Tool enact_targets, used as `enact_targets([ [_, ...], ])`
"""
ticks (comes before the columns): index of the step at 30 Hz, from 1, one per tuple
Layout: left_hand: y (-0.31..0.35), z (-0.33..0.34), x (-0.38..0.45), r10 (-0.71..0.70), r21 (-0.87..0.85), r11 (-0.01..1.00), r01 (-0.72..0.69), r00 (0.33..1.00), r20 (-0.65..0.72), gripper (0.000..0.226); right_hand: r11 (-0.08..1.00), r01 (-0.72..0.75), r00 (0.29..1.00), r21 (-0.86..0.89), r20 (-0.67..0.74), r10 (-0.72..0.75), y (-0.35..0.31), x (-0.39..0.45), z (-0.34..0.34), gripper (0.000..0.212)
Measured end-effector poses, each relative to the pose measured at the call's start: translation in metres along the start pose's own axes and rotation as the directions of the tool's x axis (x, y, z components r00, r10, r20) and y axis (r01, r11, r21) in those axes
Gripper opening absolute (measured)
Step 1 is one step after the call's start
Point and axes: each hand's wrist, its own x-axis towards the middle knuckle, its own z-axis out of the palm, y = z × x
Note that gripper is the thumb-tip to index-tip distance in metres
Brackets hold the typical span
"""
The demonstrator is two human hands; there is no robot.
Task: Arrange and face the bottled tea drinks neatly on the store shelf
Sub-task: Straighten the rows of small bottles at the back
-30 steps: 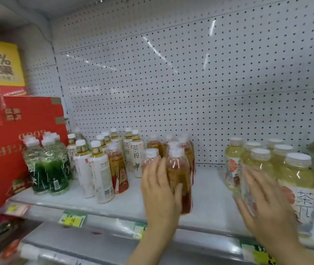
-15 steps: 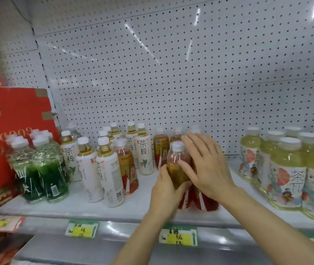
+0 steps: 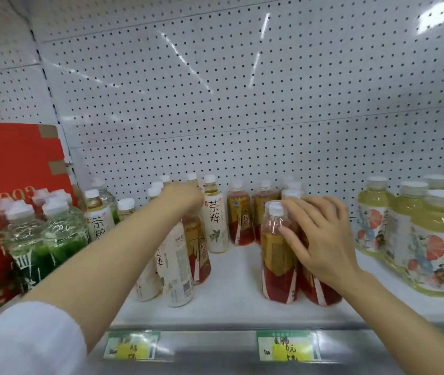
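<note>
Left hand (image 3: 181,197) is off the front red tea (image 3: 277,253) now — half a second ago it was cupping that bottle from below, and it has swung away left to the top of another red tea (image 3: 197,247) in the cream-label cluster. The hand is blurred; its fingers look curled over that cap, though whether they truly grip it I cannot tell.

Right hand (image 3: 321,239) stays put on the front pair. Its fingers (image 3: 292,235) are spread and lightly bent, thumb tip on the front red tea's shoulder, palm draped over the second red bottle (image 3: 321,282) just behind it. That reads as steadying, more a press than a clench.

What it means: the front pair looks settled at the shelf (image 3: 231,296) lip, labels roughly outward, and the stray red bottle among the cream ones is the likely next candidate to bring across. More red teas (image 3: 238,215) stand beyond the right fingertips, by the back wall.

Beside the left fingers, the cream bottles (image 3: 177,263) lean in a loose bunch, some labels turned away — still untidy. Further left sit green bottles (image 3: 39,234) and a red carton (image 3: 15,163). Right of the right hand, well apart, stand yellow bottles (image 3: 437,239) in a tight block.

The shelf is white, with bare floor between the two hands. Pegboard (image 3: 242,104) backs everything; price tags (image 3: 287,346) run along the front rail.
</note>
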Motion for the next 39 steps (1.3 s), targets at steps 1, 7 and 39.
enact_targets([
  [1, -0.003, -0.004, 0.008, 0.015, -0.056, 0.998, -0.011, 0.998, 0.066, 0.015, 1.0, -0.003, 1.0, 0.002, -0.003, 0.003, 0.0, -0.001, 0.0, 0.05],
  [7, 0.008, -0.018, 0.017, 0.077, -0.347, 0.936, -0.059, 0.996, 0.04, 0.034, 1.0, -0.021, 1.0, 0.013, 0.015, 0.021, -0.002, -0.002, -0.001, 0.051],
  [39, 0.088, -0.037, 0.141, 0.1, -0.59, 0.805, -0.059, 0.994, 0.037, 0.036, 0.994, -0.038, 0.995, 0.107, 0.094, 0.028, -0.005, -0.001, -0.011, 0.048],
])
